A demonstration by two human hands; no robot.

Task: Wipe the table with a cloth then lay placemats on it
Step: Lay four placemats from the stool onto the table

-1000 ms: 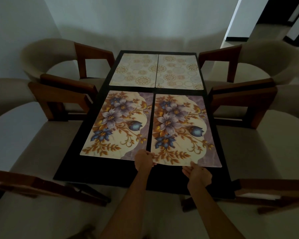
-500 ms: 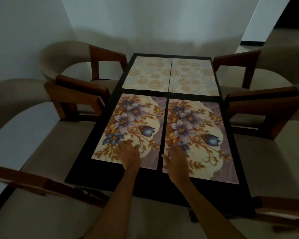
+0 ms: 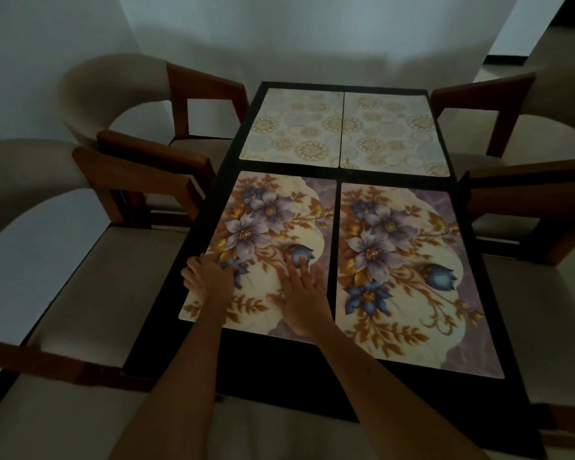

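Note:
Several placemats lie on the black table (image 3: 273, 370). Two pale circle-patterned mats (image 3: 292, 127) (image 3: 392, 131) sit side by side at the far end. Two floral mats with purple and blue flowers lie nearer: the left floral mat (image 3: 266, 234) and the right floral mat (image 3: 409, 270). Both my hands lie on the left floral mat. My left hand (image 3: 208, 277) rests near its left edge, fingers spread flat. My right hand (image 3: 301, 290) presses flat on its right half, fingers straight. No cloth is in view.
Wooden-armed chairs with beige cushions flank the table: two on the left (image 3: 120, 104) (image 3: 63, 247), two on the right (image 3: 525, 127) (image 3: 545, 277). A white wall stands behind the table. A doorway opens at the top right (image 3: 558, 38).
Both hands have left the near edge of the right floral mat and moved left onto the left floral mat, now lying flat on it. The view has come closer to the table.

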